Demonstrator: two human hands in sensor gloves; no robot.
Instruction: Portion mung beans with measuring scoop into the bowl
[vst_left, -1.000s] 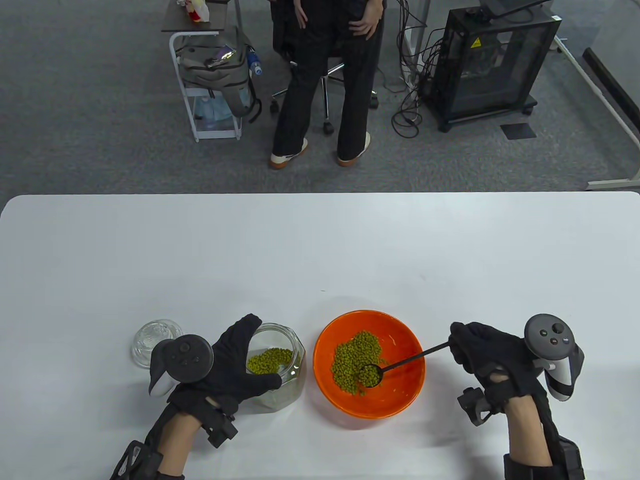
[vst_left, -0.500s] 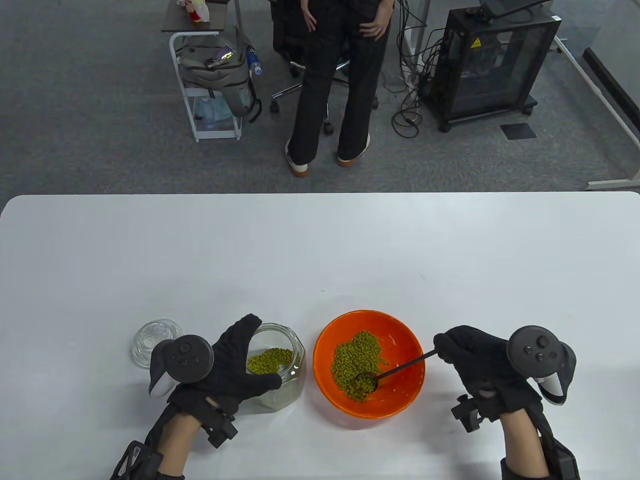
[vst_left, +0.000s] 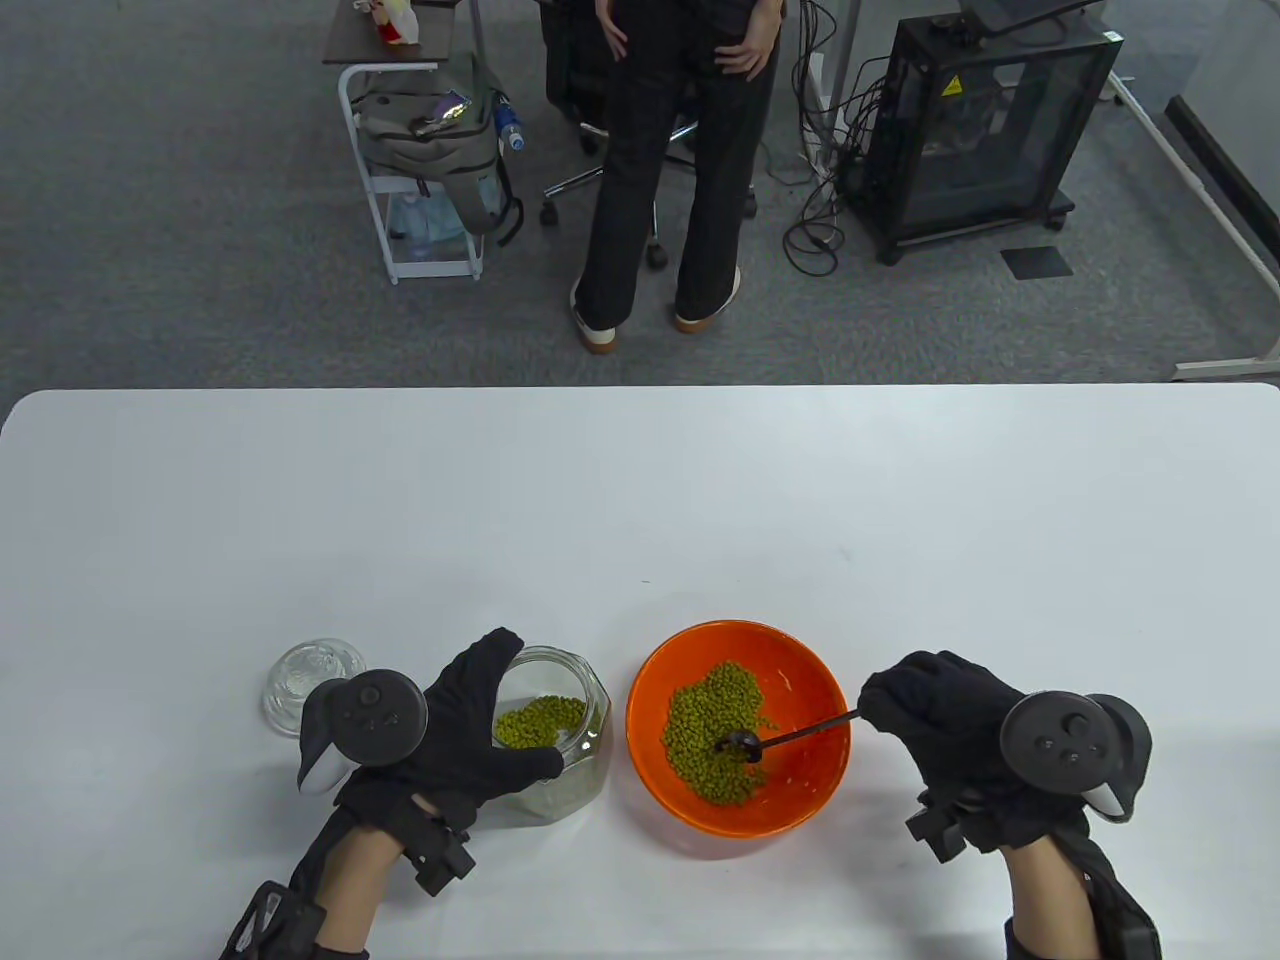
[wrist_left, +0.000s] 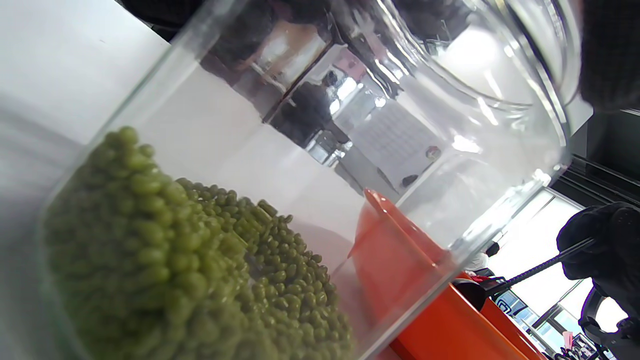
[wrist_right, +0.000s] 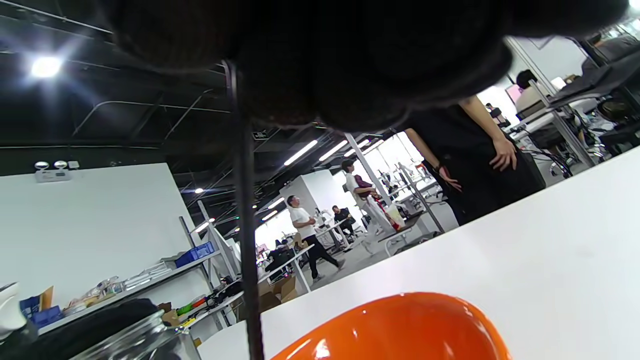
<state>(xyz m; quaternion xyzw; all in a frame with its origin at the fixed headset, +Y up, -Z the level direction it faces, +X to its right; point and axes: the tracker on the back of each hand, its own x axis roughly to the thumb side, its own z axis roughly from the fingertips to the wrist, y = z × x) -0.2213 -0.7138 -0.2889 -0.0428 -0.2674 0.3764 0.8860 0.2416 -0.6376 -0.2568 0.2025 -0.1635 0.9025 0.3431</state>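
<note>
Left hand: the black-gloved left hand (vst_left: 455, 735) sits nearest the table's front edge, just left of the orange bowl, thumb and fingers wrapped round the jar and holding it tilted toward the bowl.
Right hand: the black-gloved right hand (vst_left: 955, 730) lies just right of the orange bowl, fingers curled and pinching the far end of the scoop's handle.
Jar: the clear faceted glass jar (vst_left: 555, 735) stands just left of the bowl, close to it, lid off; a low heap of green mung beans (wrist_left: 165, 250) lies in it.
Bowl: the round orange plastic bowl (vst_left: 800, 800) rests on the white table (vst_left: 640, 500), between the two hands, and holds a pile of mung beans left of its centre.
Scoop: the thin black long-handled measuring scoop (vst_left: 742, 743) reaches in over the bowl's right rim; its small cup is turned down on the pile in the bowl.
Lid: a clear round glass lid (vst_left: 305, 675) lies left of the bowl, beyond the jar and partly behind the left hand's tracker.
Beyond: a person in dark trousers (vst_left: 665, 180) stands on the grey carpet behind the table, far beyond the bowl.
Step in hand: tipping a scoopful out over the bowl, by my reading; the cup looks emptied.
Next move: probably lift the scoop clear of the rim, carry it left to the jar mouth and dip under the remaining beans, the left hand steadying the tilt so nothing spills.
</note>
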